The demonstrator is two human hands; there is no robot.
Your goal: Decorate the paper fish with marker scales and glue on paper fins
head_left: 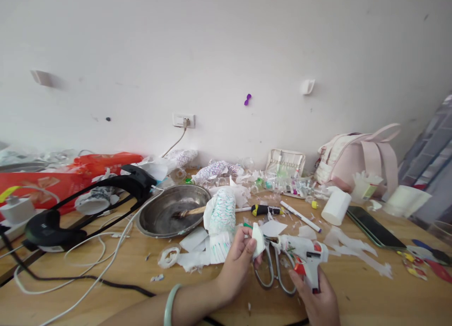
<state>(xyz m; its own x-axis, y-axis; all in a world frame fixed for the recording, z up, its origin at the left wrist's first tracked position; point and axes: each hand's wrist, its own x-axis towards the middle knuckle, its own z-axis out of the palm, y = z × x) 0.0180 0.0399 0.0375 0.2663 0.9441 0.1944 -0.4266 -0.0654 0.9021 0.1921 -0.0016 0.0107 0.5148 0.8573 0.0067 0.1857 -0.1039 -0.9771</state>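
Note:
Between the thumb and fingers of my left hand (241, 253) is a small white piece (258, 240), perhaps paper or foam. My right hand (316, 293) is wrapped round the handle of a white glue gun (310, 255) with a red trigger. Its nozzle points left, close to the white piece; whether they touch I cannot tell. Below the nozzle lie scissors (271, 269) with grey handles, their blades hidden. Left of my left hand rests a white paper fish shape (221, 217) with green scale marks and a fringed tail.
A metal bowl (148, 220) with a brush (190, 213) stands left of centre. White cables (106, 264) and a black headset (56, 232) lie at left. A marker (300, 216), a white roll (336, 207), a phone (376, 227) and a pink backpack (356, 161) are at right, among paper scraps.

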